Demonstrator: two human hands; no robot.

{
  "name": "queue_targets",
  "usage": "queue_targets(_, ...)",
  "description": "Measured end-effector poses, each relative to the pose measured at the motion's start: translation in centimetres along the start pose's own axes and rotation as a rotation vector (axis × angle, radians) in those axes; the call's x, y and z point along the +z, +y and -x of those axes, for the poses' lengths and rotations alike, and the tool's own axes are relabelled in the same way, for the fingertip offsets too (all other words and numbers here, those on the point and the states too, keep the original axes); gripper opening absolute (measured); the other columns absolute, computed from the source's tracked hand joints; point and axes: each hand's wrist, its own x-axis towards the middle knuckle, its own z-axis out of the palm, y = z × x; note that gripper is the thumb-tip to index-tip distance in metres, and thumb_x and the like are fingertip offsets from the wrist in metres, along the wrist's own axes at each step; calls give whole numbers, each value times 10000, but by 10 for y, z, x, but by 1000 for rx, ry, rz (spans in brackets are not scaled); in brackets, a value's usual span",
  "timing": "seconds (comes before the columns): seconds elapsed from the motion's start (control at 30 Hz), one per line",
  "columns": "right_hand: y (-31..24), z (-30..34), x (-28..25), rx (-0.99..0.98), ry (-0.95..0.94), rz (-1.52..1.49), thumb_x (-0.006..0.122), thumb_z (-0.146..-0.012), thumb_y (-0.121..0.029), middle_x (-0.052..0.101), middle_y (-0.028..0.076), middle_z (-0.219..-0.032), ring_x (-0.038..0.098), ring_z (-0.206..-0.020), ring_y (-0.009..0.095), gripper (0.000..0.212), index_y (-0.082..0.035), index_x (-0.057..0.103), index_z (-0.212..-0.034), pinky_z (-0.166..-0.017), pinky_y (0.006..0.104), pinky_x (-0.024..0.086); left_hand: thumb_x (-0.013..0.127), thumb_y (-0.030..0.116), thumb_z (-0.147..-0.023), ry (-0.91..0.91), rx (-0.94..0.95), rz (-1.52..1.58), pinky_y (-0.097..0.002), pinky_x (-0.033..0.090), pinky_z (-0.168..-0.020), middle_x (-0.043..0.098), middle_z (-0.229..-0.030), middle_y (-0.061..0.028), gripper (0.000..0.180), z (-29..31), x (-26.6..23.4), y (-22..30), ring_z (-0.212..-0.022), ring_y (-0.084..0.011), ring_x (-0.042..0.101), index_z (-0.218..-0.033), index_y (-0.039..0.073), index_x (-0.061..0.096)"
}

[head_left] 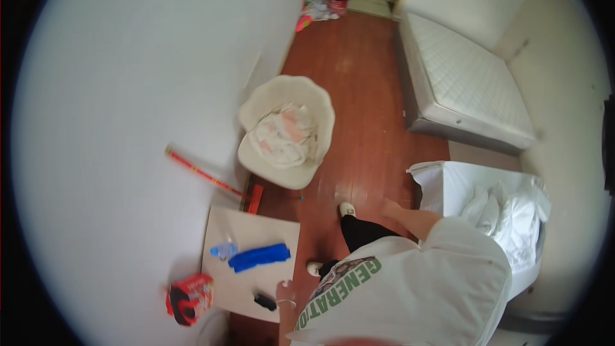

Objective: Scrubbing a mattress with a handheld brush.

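Observation:
My left hand [286, 290], with a pale band at the wrist, is beside the right edge of a small beige table [243, 288]. Its fingers look loosely bent, with nothing visible in them. Nearest to it on the tabletop lies a small black object [264, 302] of unclear kind. Farther up the table are a folded blue cloth [259, 257] and a clear plastic bottle [223, 250] on its side. My right hand [392, 209] hangs over the floor, apart from everything, slightly blurred; its fingers appear loosely stretched and hold nothing I can see.
A cream tub-shaped chair [320, 112] holding crumpled pale fabric stands ahead. A red-handled tool [205, 174] leans on the left wall. A red package [192, 298] is beside the table. Rightward are a white-covered surface with shiny bedding [519, 224] and a mattress [474, 77]. A bin [339, 4] stands far off.

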Motion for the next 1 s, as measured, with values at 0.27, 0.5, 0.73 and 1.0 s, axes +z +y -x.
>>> queue_targets(0.27, 187, 27, 76, 680, 452, -696, 617, -826, -233, 653, 201, -968, 662, -643, 254, 468, 12, 511, -1211, -572, 380, 539, 574, 335, -881, -203, 483, 120, -371, 478, -874, 651, -1059, -208, 486, -119, 46, 334, -987, -297, 633, -1212, -19, 536)
queue_targets(0.5, 217, -81, -96, 501, 772, -766, 554, -834, -233, 671, 206, -930, 656, -908, 344, 286, -4, 668, -961, -800, 407, 503, 584, 376, -893, -470, 636, -23, -368, 476, -872, 648, -1069, -195, 566, -155, 165, 558, -1004, -284, 625, -1297, -3, 467)
queue_targets(0.73, 236, -235, -358, 94, 798, -1138, 532, -899, -187, 669, 116, -791, 650, -712, 185, 233, 0, 665, -937, -675, 306, 498, 588, 398, -873, -399, 561, -237, -372, 458, -921, 629, -1121, -224, 589, -226, 194, 685, -1058, -332, 607, -1285, -12, 491)
queue_targets(1.0, 382, -390, -428, 499, 633, -1113, 507, -919, -219, 663, 111, -729, 628, -643, 180, 272, -7, 675, -896, -633, 326, 498, 590, 441, -831, -273, 425, -445, -419, 426, -975, 590, -1191, -247, 575, -382, 229, 882, -1144, -372, 551, -1179, -17, 579)
